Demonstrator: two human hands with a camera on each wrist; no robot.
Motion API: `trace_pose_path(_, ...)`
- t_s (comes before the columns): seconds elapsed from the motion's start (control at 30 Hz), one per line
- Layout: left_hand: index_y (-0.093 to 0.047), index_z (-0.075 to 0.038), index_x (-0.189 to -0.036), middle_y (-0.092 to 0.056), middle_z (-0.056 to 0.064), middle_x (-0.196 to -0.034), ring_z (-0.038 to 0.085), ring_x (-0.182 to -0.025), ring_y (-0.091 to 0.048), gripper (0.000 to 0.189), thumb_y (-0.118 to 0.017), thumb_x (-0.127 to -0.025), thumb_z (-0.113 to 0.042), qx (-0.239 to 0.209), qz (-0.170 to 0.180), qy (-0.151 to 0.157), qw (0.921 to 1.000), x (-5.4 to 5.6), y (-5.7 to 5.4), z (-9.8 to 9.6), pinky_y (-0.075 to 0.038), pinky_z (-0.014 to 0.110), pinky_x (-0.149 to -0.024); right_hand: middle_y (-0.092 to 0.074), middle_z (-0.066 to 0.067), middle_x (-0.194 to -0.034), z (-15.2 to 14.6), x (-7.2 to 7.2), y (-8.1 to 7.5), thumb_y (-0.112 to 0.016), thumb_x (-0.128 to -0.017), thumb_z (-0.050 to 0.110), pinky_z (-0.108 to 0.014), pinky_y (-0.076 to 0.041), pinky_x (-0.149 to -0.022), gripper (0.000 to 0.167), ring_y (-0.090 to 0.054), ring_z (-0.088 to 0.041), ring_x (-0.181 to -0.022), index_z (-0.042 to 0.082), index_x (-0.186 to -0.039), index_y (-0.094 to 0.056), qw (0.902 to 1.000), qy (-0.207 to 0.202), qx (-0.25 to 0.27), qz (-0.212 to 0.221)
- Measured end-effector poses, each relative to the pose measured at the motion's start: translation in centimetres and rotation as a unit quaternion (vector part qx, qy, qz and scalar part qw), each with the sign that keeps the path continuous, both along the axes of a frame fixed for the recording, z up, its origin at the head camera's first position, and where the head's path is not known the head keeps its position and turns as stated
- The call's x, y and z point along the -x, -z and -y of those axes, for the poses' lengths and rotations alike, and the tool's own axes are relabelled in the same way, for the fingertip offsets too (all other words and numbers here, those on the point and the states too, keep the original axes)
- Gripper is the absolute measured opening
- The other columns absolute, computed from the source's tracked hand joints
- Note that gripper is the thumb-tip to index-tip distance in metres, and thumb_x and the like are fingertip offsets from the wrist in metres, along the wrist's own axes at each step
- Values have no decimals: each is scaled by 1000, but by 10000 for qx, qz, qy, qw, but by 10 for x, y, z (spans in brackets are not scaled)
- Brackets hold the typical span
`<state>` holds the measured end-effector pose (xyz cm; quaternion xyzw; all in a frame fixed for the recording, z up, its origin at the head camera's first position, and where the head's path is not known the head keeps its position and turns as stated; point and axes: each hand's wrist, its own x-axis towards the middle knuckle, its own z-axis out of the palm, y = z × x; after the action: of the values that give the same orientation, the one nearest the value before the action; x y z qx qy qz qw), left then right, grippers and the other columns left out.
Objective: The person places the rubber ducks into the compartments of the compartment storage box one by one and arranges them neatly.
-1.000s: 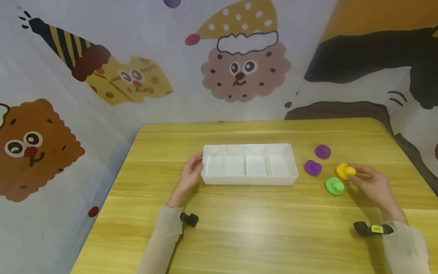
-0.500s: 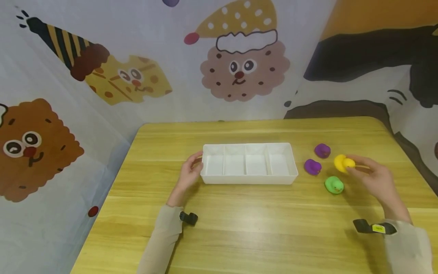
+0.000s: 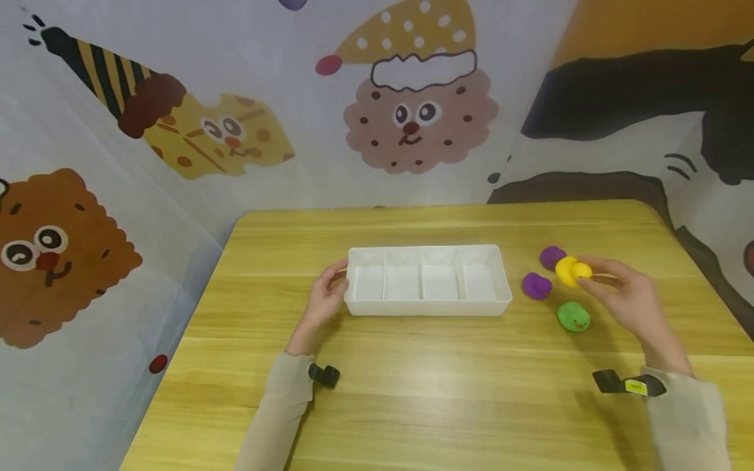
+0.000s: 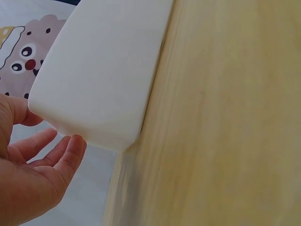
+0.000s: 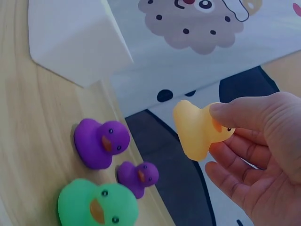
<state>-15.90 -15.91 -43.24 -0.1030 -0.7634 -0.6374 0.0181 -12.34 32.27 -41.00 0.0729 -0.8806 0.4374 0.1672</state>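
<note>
A white box with several compartments in a row stands on the wooden table. At its left end my left hand touches the wall with loosely bent fingers; in the left wrist view the fingertips rest against that end. My right hand pinches a yellow rubber duck between thumb and fingers, raised above the table. Beneath and beside it sit two purple rubber ducks and a green rubber duck. The right wrist view shows the yellow duck tilted, apart from the others.
The wooden table ends at a back edge against a cloth printed with cartoon snacks. A black wrist camera is on the left sleeve, another camera on the right.
My right hand has lifted the yellow rubber duck off the table and carried it left, close to the far purple duck in the head view. My left hand stays at the box.
</note>
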Motion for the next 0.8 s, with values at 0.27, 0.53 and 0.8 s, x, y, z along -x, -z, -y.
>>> trace_pose_path(0.27,-42,19,-127,-40,36,-133,50,-116,-45,41,-46,-87,16,-45,-126,-36,9999,8,19,5,-48,33,-90,-55,31,-102,13,7,-7,-70,-78,-7,-1,-41,-77,37,-52,12,-90,-7,-114,-62,9998,-98,-124,-136)
trace_pose_path(0.53,-44,15,-129,-44,31,-133,45,-115,-48,41,-48,-88,14,-32,-218,-124,9997,14,32,7,-49,33,-90,-57,26,-103,27,14,-14,-70,-76,-9,-1,-40,-79,37,-53,9,-90,-5,-112,-64,9981,-391,-174,-439)
trace_pose_path(0.8,-41,20,-127,-40,38,-131,51,-116,-44,41,-46,-86,17,-197,-181,-45,9996,8,20,4,-47,21,-86,-57,23,-97,41,21,-24,-72,-78,-4,-2,-41,-75,35,-52,10,-84,-4,-112,-65,9954,-590,-542,-524)
